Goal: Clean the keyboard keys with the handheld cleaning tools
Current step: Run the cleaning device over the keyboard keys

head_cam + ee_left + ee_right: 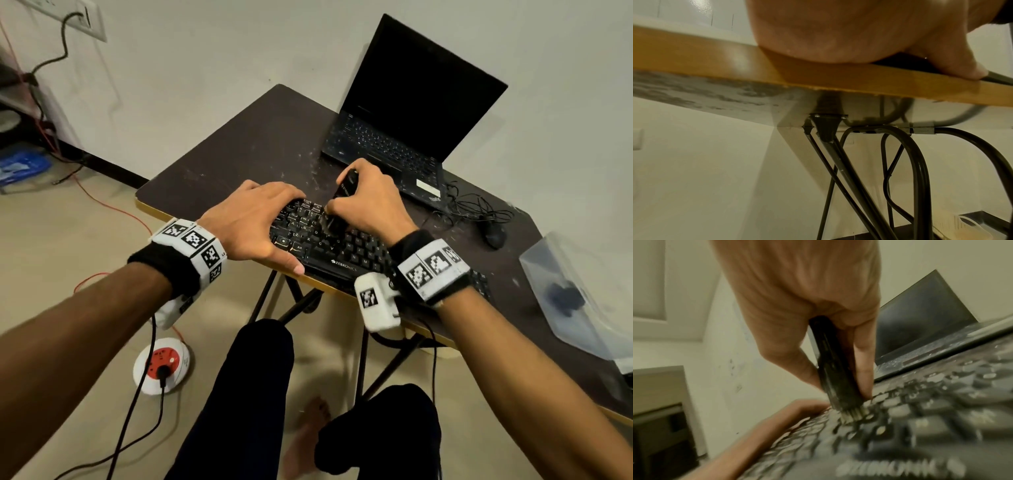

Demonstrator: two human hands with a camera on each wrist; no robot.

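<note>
Two hands are seen at work on the black keyboard [342, 246], which is laid along the near edge of the dark tabletop [239, 147]. A black brush [835, 369] is gripped upright by the curled fingers [864, 369] of the right hand [370, 202], its pale bristles pressed among the keys. The keyboard's left end is held down by the left hand [253, 222], fingers spread flat. An open laptop [404, 120] is set behind.
</note>
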